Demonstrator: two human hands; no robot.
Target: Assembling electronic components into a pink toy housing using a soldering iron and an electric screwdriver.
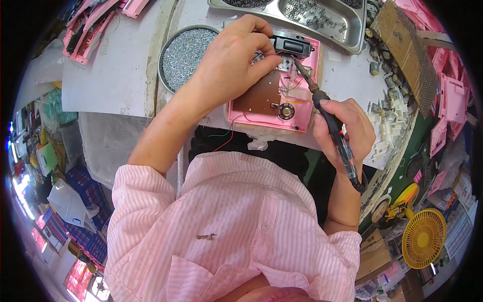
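My right hand [356, 127] grips the dark handle of a soldering iron [330, 121]. Its tip points up and left into a pink plastic housing [304, 108], beside the fingertips of my left hand [234, 58]. That hand reaches over the housing's left side, thumb and forefinger closed around a thin red wire [282, 51]. Just beyond them sits a black rectangular part [293, 47]. A brown circuit board [259, 98] lies in the housing, with a small round black-and-metal part [286, 111] by its lower right corner. My left fingers partly hide the joint.
Left of the housing stands a round pan [162, 65] full of small metal screws. A metal tray [359, 40] with dark small parts is behind. Small motors [374, 68], white plastic pieces [390, 126] and a cardboard piece [402, 50] lie right. A yellow fan [424, 238] stands lower right.
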